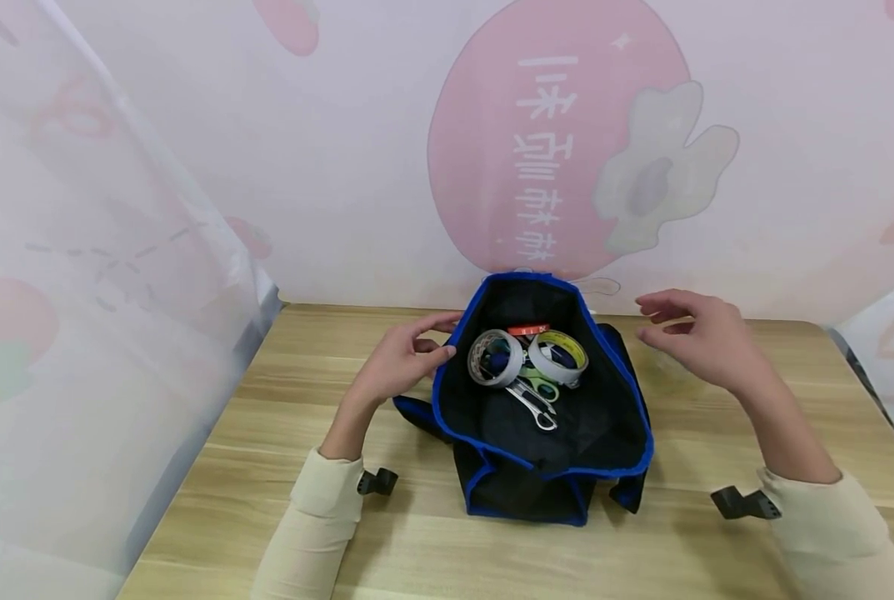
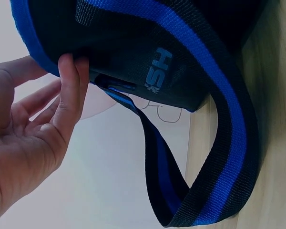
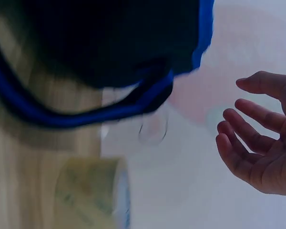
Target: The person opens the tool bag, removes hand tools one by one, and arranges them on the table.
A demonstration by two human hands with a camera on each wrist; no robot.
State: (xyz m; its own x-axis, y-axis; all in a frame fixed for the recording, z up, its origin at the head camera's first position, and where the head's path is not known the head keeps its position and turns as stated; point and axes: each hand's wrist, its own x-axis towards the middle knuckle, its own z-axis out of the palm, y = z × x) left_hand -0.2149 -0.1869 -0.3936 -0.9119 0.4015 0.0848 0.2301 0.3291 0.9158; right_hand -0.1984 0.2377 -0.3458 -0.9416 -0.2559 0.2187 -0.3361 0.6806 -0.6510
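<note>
A black bag with blue edging (image 1: pixel 484 450) stands on the table with its mouth facing up. My left hand (image 1: pixel 402 360) pinches its left rim, thumb at the edge and fingers (image 2: pixel 69 95) against the outer side. My right hand (image 1: pixel 697 333) hovers to the right of the bag, fingers loosely bent, holding nothing. Inside the bag lie two tape rolls, a grey one (image 1: pixel 476 360) and a yellow-lined one (image 1: pixel 580 352), green-handled scissors (image 1: pixel 542 385), a silver-white tool (image 1: pixel 532 404) and a red ring-shaped item (image 1: pixel 527 330). Things beneath them are partly hidden.
A roll of clear yellowish packing tape (image 3: pixel 88 195) stands on the wood-grain table (image 1: pixel 267 467) near the right hand. The bag's blue-striped strap (image 2: pixel 229 119) loops out on the left side. A printed white backdrop (image 1: pixel 357 167) rises behind the table.
</note>
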